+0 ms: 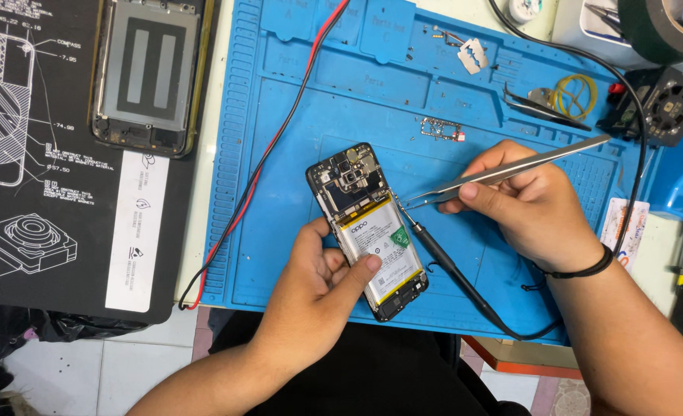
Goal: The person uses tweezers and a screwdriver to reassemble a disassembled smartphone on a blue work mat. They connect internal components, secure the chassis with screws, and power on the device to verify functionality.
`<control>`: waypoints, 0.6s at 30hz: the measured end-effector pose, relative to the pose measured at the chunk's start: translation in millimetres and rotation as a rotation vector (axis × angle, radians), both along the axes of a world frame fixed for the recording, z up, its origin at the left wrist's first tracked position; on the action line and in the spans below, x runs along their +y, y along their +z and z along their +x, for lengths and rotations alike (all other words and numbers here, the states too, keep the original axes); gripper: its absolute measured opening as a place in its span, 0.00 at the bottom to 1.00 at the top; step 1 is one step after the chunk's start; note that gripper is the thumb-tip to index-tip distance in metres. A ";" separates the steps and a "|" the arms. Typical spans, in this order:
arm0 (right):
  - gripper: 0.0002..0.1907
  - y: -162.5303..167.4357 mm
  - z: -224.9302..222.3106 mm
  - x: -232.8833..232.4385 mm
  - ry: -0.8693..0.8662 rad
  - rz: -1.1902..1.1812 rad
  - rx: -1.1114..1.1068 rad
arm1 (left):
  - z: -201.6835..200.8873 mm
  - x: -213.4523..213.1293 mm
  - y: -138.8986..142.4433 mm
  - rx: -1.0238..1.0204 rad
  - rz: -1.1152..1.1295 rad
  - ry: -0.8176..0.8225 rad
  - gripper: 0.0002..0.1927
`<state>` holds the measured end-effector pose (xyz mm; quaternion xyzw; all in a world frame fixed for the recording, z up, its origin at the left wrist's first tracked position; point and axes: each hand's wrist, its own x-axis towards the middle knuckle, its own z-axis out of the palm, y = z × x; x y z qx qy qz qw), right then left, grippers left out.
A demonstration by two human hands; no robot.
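A blue mat (295,254) fills the middle of the frame, with a black mat (56,254) at the left edge. On the black mat, at upper left, a second phone frame (149,73) is laid face down. A roll of tape (661,27) is seen at upper right.

At centre, an opened phone (364,227) with its back removed is held tilted on the blue mat. The left hand (322,281) is closed around its lower edge, the thumb pressed on the white battery (378,245). The right hand (526,204), right of centre, is clamped on steel tweezers (503,171), whose tips are brought to the phone's right edge, just above the battery. A black probe (453,270) with its lead is laid along the mat, its tip close to the same spot; whether it touches the phone cannot be told. Red and black wires (272,142) are run diagonally across the upper left of the blue mat.

The step in hand is judged to be fine work with the tweezers at the board edge. A steady phone and a small, exact tip placement are called for next.

Smaller parts are left at the top: a circuit piece (441,129), a razor blade (472,55), a rubber band (575,94).
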<state>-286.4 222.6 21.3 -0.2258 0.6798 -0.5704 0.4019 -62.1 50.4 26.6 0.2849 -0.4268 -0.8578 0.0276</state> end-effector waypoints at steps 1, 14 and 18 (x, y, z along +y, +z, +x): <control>0.06 0.4 0.2 -0.3 -0.001 0.003 0.003 | 0.2 -0.1 0.2 -0.002 0.001 -0.002 0.27; 0.05 2.0 2.3 -1.8 -0.002 0.010 0.011 | -0.3 -0.3 0.0 0.001 0.011 0.000 0.27; 0.06 2.5 2.7 -2.1 -0.007 0.020 0.013 | -0.5 -0.7 0.5 -0.009 0.009 -0.008 0.27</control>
